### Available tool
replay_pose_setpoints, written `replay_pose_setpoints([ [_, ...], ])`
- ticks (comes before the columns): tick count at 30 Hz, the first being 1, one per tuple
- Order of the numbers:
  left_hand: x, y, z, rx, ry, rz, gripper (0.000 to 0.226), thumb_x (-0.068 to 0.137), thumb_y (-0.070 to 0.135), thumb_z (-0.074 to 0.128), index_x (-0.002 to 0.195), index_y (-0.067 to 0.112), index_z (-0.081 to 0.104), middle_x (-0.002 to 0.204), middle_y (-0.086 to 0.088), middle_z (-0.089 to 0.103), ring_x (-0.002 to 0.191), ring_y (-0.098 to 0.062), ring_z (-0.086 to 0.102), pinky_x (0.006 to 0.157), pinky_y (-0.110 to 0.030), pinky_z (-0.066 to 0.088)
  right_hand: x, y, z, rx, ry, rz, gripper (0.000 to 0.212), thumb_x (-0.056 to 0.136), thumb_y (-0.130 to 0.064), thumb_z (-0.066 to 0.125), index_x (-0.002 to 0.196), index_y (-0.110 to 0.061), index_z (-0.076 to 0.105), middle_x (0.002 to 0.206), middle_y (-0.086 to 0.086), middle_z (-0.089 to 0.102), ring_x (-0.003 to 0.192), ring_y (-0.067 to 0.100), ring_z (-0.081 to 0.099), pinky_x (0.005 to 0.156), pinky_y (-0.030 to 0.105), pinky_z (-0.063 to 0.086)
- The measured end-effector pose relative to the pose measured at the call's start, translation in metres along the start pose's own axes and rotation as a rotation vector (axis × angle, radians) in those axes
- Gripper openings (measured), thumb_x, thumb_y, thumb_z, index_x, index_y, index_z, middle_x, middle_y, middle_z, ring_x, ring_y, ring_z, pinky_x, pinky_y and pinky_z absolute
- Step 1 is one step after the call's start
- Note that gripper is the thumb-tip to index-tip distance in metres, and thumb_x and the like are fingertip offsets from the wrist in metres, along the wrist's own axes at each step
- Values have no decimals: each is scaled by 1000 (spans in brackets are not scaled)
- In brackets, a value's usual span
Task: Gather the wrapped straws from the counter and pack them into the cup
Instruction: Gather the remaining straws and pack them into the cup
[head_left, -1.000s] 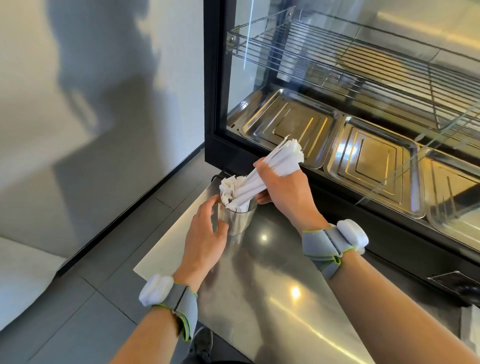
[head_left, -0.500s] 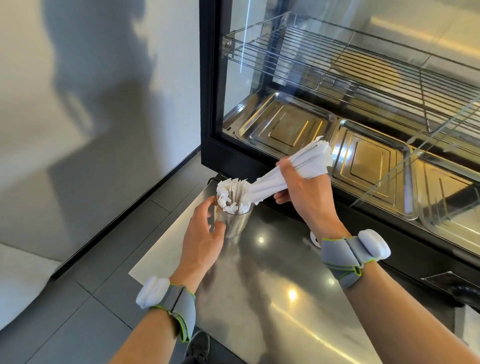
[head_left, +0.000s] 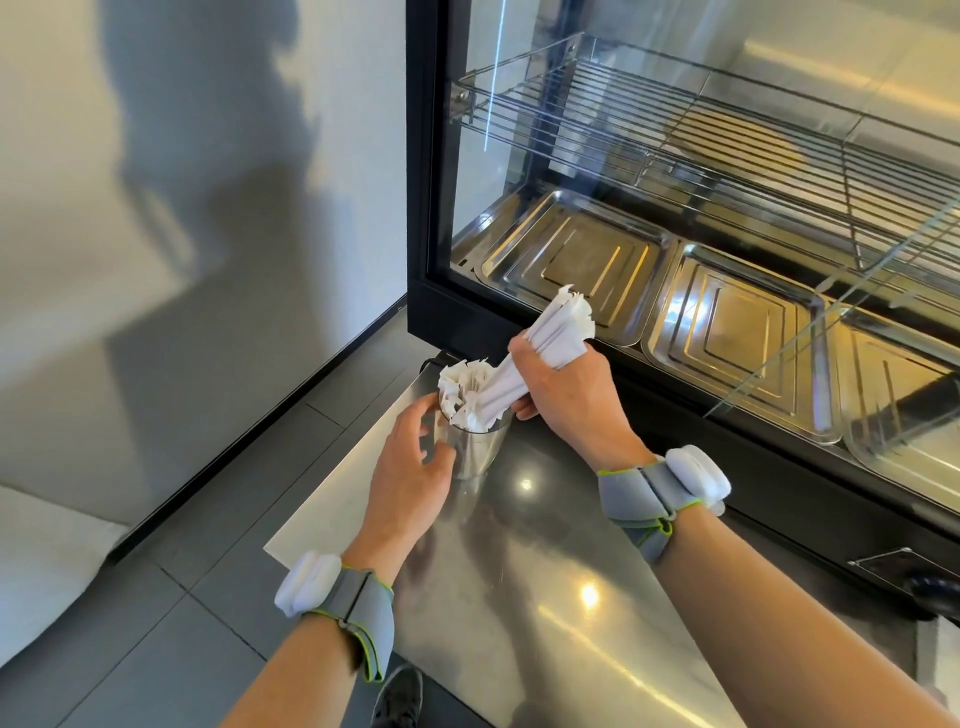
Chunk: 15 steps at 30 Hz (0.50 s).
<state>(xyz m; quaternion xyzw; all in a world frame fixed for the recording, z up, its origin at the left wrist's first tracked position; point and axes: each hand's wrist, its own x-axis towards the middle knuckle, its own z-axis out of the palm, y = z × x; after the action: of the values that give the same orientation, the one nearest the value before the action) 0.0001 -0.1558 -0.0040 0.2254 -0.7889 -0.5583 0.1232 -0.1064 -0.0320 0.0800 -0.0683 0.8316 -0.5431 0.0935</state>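
Observation:
A shiny metal cup (head_left: 478, 452) stands near the far left corner of the steel counter (head_left: 545, 597). Several white paper-wrapped straws (head_left: 460, 387) stick up out of it. My right hand (head_left: 566, 400) is closed around a bundle of wrapped straws (head_left: 558, 325) that slants up to the right, its lower ends inside the cup's mouth. My left hand (head_left: 410, 467) curls around the cup's left side, thumb and fingers touching its wall. Both wrists carry grey bands with white pods.
A black-framed glass display case (head_left: 431, 234) stands right behind the cup, with steel trays (head_left: 576, 254) and a wire rack (head_left: 675, 135) inside. The counter's left edge drops to a grey tiled floor (head_left: 156, 597). My shoe (head_left: 400, 696) shows below.
My right hand has swung the bundle from a flatter slant to a steeper one, and its lower ends sit deeper in the cup. My left hand has stayed on the cup.

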Motion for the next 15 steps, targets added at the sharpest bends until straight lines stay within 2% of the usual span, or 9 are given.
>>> replay_pose_setpoints([
  [4,0,0,-2,3,-13,-13,47,83,20,43,125,41,42,120,19,50,112,-3,49,91,-26,42,5,11,5,-138,-75,62,36,88,-38,62,91,-3,66,65,9,72,50,15,71,54,26,57],
  [7,0,0,-2,-14,-19,-30,47,83,16,44,124,38,45,121,16,52,112,-3,49,89,-24,39,2,22,9,-235,-145,53,30,89,-35,65,92,-6,66,90,12,70,72,23,72,68,35,58],
  [8,0,-1,-2,-19,-20,-34,47,83,15,44,124,38,45,121,15,53,112,-3,49,88,-23,38,0,23,10,-303,-162,26,29,89,-37,67,92,-9,64,99,9,64,77,23,68,70,35,55],
  [10,-1,-2,-3,-30,-21,-33,47,83,14,44,123,37,46,121,14,55,111,-1,49,86,-21,38,-2,23,10,-449,-177,-55,27,87,-43,70,92,-20,57,104,0,49,78,13,58,69,25,45],
  [11,-1,-2,-4,-34,-25,-32,46,83,14,45,123,37,47,121,14,55,110,-1,50,86,-20,38,-3,22,11,-461,-174,-94,31,85,-44,71,101,-23,56,107,-1,44,84,12,56,73,24,44],
  [12,0,-2,-5,-36,-33,-31,46,83,15,45,124,36,48,121,15,56,110,0,51,85,-19,39,-4,21,11,-444,-163,-132,45,83,-44,73,118,-23,53,114,-1,41,97,15,56,82,26,45],
  [13,1,-2,-6,-36,-44,-33,45,83,16,45,123,36,48,121,16,56,109,0,52,83,-17,39,-4,19,10,-411,-148,-169,62,82,-42,75,133,-23,46,121,0,39,111,18,52,93,30,45],
  [15,3,-1,-9,-24,-60,-33,44,84,17,44,123,35,49,121,18,56,108,0,54,80,-11,38,-5,13,11,-374,-139,-249,85,81,-40,76,149,-21,29,135,4,35,129,22,41,108,37,38],
])
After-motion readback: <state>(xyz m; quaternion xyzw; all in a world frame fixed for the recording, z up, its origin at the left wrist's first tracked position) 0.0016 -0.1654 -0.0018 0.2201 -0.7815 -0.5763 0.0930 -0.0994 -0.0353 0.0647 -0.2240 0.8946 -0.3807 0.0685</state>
